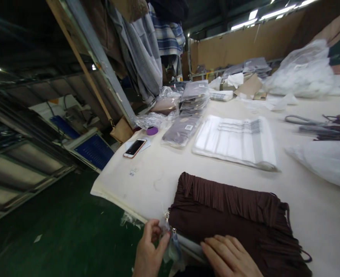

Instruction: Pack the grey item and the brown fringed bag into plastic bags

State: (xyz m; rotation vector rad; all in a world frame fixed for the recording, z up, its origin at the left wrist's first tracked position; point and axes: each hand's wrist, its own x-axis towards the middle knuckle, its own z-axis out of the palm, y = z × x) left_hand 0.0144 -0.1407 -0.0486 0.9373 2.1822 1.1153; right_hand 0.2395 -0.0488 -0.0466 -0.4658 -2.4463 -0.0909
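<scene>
A dark brown fringed bag (216, 221) lies flat at the table's near edge, its fringe spread along the far side and right end. Metal clasps (166, 217) show at its left corner, with a crumpled piece of clear plastic (172, 248) hanging beside them over the edge. My left hand (151, 246) pinches this plastic between thumb and fingers, close to the clasps. With fingers stretched out, my right hand (230, 256) rests on the bag's near edge. The lower parts of both hands are cut off by the frame.
A folded white striped cloth (236, 140) lies beyond the bag. Left of it are stacked grey packets (184, 129), a phone (135, 148) and a purple disc (151, 130). White plastic bags (328, 161) and dark cords (337, 129) lie right. A slanted metal post (100, 57) rises at left.
</scene>
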